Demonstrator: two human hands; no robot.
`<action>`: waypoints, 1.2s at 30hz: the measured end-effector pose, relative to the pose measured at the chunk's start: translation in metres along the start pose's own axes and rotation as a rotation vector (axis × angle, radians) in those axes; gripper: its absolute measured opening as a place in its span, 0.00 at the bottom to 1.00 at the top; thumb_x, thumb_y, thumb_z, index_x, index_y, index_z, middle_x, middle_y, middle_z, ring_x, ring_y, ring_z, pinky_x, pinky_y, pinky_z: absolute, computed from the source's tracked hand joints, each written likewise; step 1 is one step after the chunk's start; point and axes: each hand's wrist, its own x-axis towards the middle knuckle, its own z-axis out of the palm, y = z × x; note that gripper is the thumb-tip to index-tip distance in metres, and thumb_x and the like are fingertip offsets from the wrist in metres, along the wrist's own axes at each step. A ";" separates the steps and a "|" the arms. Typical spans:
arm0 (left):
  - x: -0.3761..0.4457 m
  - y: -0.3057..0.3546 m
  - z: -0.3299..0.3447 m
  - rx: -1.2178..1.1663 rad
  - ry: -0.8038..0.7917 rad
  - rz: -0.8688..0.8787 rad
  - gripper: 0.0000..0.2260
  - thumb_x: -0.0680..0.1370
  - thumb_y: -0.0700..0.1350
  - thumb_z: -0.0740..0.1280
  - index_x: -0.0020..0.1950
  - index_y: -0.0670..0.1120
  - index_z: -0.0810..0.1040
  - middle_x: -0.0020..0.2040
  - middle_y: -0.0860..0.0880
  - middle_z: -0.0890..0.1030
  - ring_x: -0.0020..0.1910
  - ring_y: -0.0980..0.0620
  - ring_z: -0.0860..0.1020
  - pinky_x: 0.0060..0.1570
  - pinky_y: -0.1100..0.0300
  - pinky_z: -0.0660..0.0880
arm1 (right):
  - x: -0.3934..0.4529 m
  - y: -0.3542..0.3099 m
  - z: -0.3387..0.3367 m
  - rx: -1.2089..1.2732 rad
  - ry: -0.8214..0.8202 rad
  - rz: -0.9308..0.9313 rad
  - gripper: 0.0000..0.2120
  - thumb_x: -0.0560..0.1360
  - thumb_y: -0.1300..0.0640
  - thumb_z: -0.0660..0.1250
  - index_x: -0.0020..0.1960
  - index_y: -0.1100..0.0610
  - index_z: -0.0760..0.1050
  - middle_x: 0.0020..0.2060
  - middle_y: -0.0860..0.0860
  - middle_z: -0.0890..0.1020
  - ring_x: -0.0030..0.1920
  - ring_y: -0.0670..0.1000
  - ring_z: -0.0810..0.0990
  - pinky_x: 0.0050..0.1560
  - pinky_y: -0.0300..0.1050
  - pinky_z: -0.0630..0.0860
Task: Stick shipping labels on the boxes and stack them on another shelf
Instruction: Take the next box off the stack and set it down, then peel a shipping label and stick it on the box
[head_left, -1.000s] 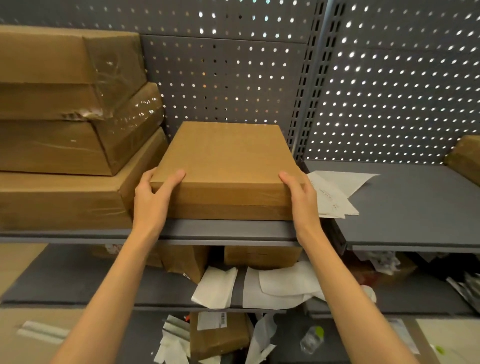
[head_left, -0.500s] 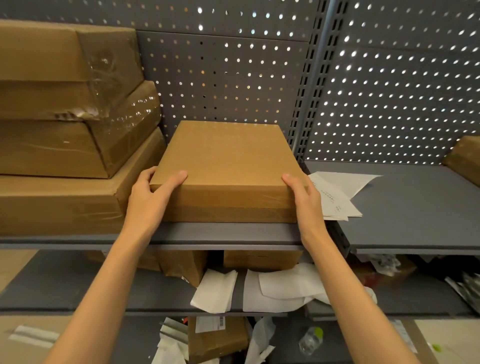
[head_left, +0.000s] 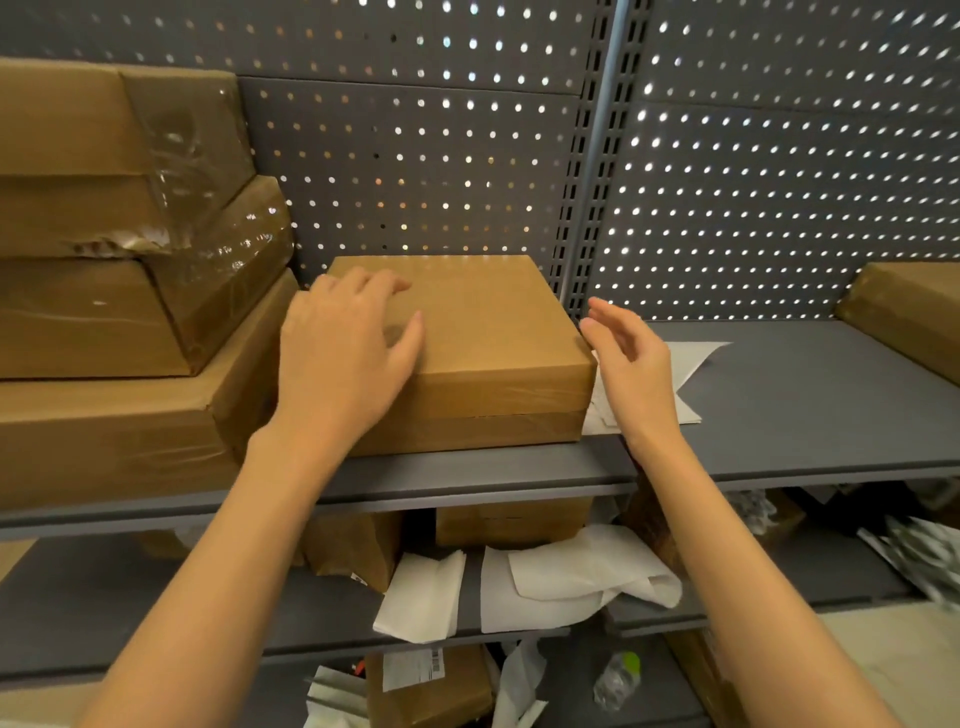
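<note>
While the left hand (head_left: 347, 347) is lying flat and relaxed on the box (head_left: 470, 353), gripping nothing, the right hand (head_left: 631, 364) is hovering loose just beside its right edge. The box is sitting on the shelf (head_left: 467, 475), looking stiff, smooth, probably light; two-handed side holds suit it.

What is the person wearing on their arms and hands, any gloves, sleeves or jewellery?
Nothing that shows. The left hand and the right hand are bare, with no gloves, rings or watch visible. Both forearms are uncovered right down to the bottom edge of the picture, so no sleeve comes into view. The fingernails look short and unpainted.
</note>
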 end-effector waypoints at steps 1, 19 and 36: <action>0.004 0.007 0.002 0.005 -0.010 0.026 0.15 0.78 0.50 0.62 0.61 0.44 0.77 0.56 0.44 0.79 0.55 0.44 0.75 0.53 0.51 0.70 | 0.002 0.000 -0.003 -0.021 0.010 -0.015 0.16 0.78 0.58 0.63 0.65 0.58 0.74 0.60 0.49 0.78 0.59 0.44 0.75 0.52 0.24 0.71; 0.057 0.144 0.088 0.094 -0.153 0.180 0.13 0.78 0.51 0.60 0.57 0.46 0.76 0.49 0.47 0.78 0.51 0.44 0.75 0.43 0.56 0.63 | 0.081 0.052 -0.084 -0.474 -0.290 -0.076 0.16 0.76 0.62 0.64 0.63 0.57 0.75 0.60 0.50 0.79 0.61 0.47 0.75 0.64 0.39 0.68; 0.054 0.177 0.142 0.268 -0.376 -0.032 0.14 0.78 0.42 0.62 0.64 0.48 0.71 0.57 0.47 0.78 0.55 0.45 0.76 0.47 0.55 0.70 | 0.121 0.091 -0.104 -0.633 -0.686 -0.144 0.19 0.76 0.59 0.64 0.67 0.55 0.71 0.61 0.54 0.76 0.63 0.54 0.72 0.64 0.47 0.68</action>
